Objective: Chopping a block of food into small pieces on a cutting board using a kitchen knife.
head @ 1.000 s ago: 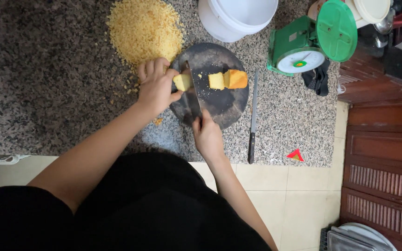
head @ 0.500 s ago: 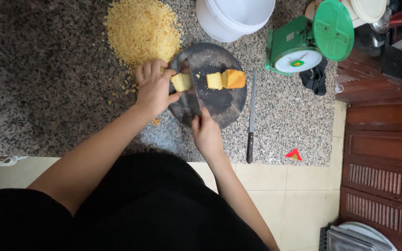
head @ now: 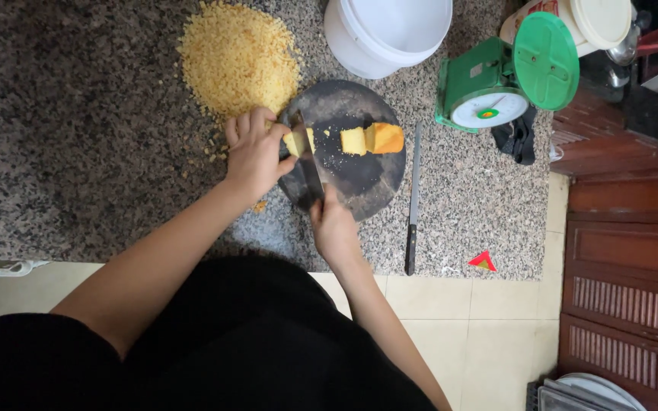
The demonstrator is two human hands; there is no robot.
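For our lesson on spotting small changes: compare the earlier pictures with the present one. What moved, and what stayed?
Almost nothing changed. The left hand still pins the yellow block piece on the round dark cutting board, and the right hand still holds the knife against it. The two loose yellow-orange chunks, yellow crumb pile and spare long knife stayed put.

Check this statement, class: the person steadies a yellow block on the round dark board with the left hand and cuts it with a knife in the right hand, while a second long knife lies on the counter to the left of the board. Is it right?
One detail is wrong. The second long knife lies on the counter to the right of the round dark board, not the left, as the head view shows. The rest holds: the left hand steadies the yellow block, and the right hand cuts with a knife.
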